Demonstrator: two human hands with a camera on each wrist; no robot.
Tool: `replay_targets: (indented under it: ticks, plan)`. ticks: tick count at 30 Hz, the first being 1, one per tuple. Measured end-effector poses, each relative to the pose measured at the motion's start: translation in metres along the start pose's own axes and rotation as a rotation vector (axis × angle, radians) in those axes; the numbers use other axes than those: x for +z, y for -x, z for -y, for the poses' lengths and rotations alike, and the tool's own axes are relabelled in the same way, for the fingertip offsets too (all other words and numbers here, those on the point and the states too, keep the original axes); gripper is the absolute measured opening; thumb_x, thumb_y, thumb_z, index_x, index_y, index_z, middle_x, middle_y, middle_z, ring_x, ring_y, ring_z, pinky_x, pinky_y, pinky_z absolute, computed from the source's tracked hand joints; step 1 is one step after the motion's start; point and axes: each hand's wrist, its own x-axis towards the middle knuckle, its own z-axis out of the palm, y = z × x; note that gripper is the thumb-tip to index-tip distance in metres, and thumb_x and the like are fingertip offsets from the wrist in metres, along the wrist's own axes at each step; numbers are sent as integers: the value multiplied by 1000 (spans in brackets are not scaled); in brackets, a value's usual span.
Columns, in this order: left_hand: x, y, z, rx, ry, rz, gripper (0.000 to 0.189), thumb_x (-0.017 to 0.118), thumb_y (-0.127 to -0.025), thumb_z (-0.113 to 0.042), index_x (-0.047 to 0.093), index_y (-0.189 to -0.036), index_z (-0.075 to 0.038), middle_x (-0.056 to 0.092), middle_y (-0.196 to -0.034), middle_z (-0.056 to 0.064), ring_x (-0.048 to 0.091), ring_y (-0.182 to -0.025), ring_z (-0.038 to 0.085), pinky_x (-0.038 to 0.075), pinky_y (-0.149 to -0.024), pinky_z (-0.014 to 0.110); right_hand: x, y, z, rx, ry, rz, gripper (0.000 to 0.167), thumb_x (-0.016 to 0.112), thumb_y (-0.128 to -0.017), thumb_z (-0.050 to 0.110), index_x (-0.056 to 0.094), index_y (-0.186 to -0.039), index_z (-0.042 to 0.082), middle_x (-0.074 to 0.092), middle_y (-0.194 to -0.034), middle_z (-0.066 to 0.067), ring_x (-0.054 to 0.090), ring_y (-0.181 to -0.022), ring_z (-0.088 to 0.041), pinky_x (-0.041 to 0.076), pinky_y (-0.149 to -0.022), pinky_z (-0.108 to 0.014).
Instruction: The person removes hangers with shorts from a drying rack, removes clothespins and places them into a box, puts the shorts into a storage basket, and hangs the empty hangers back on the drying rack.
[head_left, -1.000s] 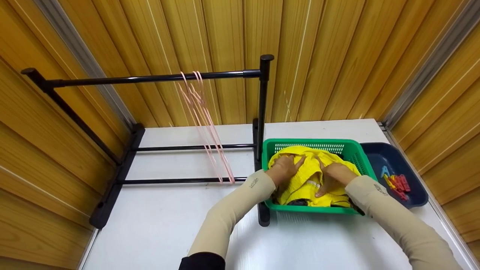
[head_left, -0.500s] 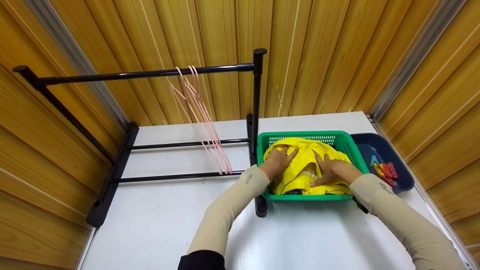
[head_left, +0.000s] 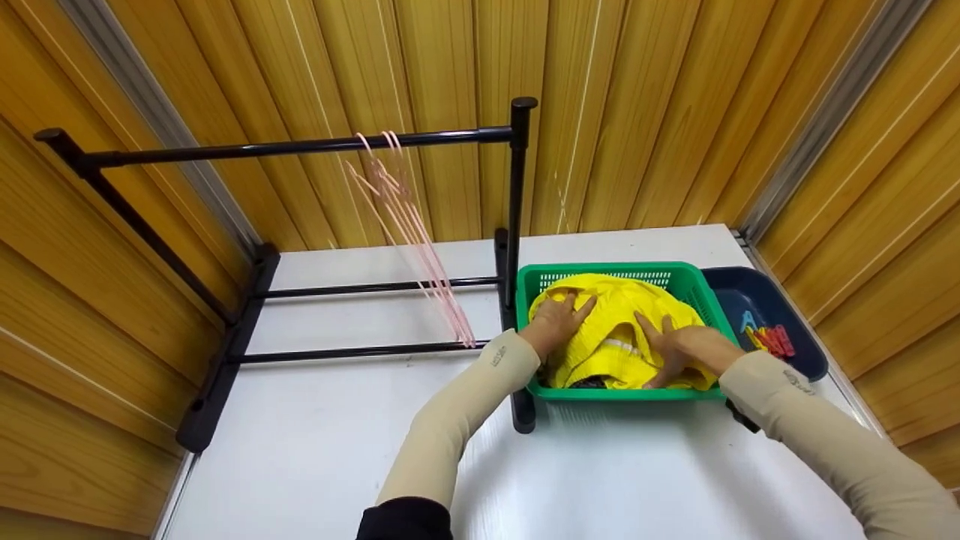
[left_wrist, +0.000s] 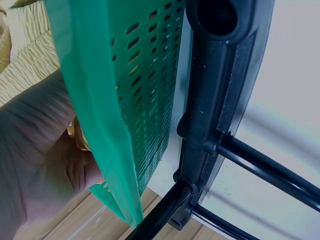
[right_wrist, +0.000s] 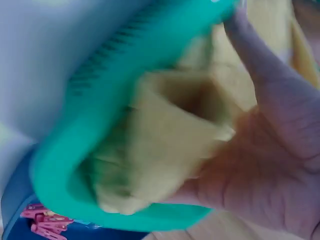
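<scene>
A yellow garment (head_left: 609,296) with a gathered edge and a small white strip lies bunched in the green basket (head_left: 622,394). At its left side rests my left hand (head_left: 553,322), thumb and finger spread apart on the cloth; some fingertips are hidden. My right hand (head_left: 684,346) touches the garment's right side, with thumb and fingers spread wide. In the right wrist view, a loose fold of yellow cloth (right_wrist: 165,140) stands up beside that palm, blurred. A bit of dark cloth (head_left: 590,382) shows under the garment at the basket's front.
Left of the basket stands a black clothes rack (head_left: 307,148), its foot (left_wrist: 205,90) close to the basket wall. Pink hangers (head_left: 420,232) hang from its bar. A dark blue tray (head_left: 739,281) with coloured clothes pegs (head_left: 776,341) sits to the right. Wood-panelled walls enclose the white surface.
My right hand has shifted slightly right and toward me across the garment. The left hand stays at its side of the cloth. The hangers sway a little, and the head view has shifted.
</scene>
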Motion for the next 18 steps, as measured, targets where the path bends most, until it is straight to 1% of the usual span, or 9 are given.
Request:
replay_targets:
  ticks: [2, 4, 6, 8, 10, 12, 13, 15, 18]
  plan:
    - [0, -1, -2, 12, 4, 6, 88, 56, -105, -22, -9, -165, -26, 28, -169, 3, 41, -62, 12, 35, -51, 21, 11, -5, 1, -11, 49, -41, 137, 75, -80, 67, -16, -159, 2, 1, -158, -48, 47, -128, -62, 47, -103, -65]
    - [0, -1, -4, 29, 21, 12, 90, 57, -105, -23, -10, -164, -26, 27, -169, 4, 41, -62, 12, 35, -51, 21, 21, -12, 1, -42, 101, -89, 137, 76, -80, 65, -14, -158, -4, 4, -155, -52, 64, -108, -53, 57, -89, -55]
    - [1, -2, -5, 40, 26, 18, 88, 55, -106, -23, -10, -164, -25, 26, -170, 4, 42, -62, 12, 35, -51, 20, 28, -16, 1, -70, 131, -132, 138, 78, -80, 63, -12, -157, -8, 5, -154, -53, 70, -89, -46, 61, -76, -48]
    - [0, -1, -5, 40, 21, 8, 87, 55, -106, -23, -9, -165, -25, 27, -169, 4, 43, -63, 12, 36, -51, 20, 28, -16, -1, -88, 125, -142, 139, 78, -80, 63, -13, -156, -8, 2, -154, -53, 70, -83, -43, 61, -76, -48]
    - [0, -1, -3, 25, 15, -18, 84, 54, -106, -20, -6, -165, -25, 30, -168, 3, 43, -64, 12, 37, -52, 20, 21, -14, -4, -109, 55, -118, 138, 78, -80, 62, -13, -157, -6, -5, -157, -50, 65, -102, -54, 54, -94, -59]
    - [0, 0, 0, 14, 10, -38, 81, 51, -107, -15, -5, -165, -25, 32, -167, 4, 43, -64, 12, 37, -52, 20, 7, -10, -10, -129, -29, -50, 131, 75, -85, 60, -14, -159, -1, -7, -159, -47, 50, -125, -60, 41, -106, -68]
    - [0, 0, 1, 7, 11, -48, 80, 51, -107, -13, -3, -165, -25, 33, -167, 4, 43, -64, 12, 37, -52, 20, -2, -8, -14, -139, -63, -22, 124, 72, -88, 59, -10, -161, 2, -3, -160, -45, 42, -132, -62, 35, -109, -72]
    - [0, 0, 3, 2, 23, -56, 80, 49, -107, -9, -3, -166, -24, 34, -166, 5, 42, -64, 13, 37, -52, 21, -21, -3, -24, -176, -112, 16, 101, 68, -93, 54, 13, -161, 4, 20, -158, -42, 40, -135, -60, 36, -108, -72]
    - [1, 1, 5, 3, 40, -59, 79, 49, -107, -8, -2, -166, -24, 35, -165, 5, 42, -64, 13, 35, -52, 21, -48, 10, -36, -178, -115, 70, 62, 67, -97, 47, 52, -138, 3, 57, -132, -30, 60, -112, -41, 53, -98, -59]
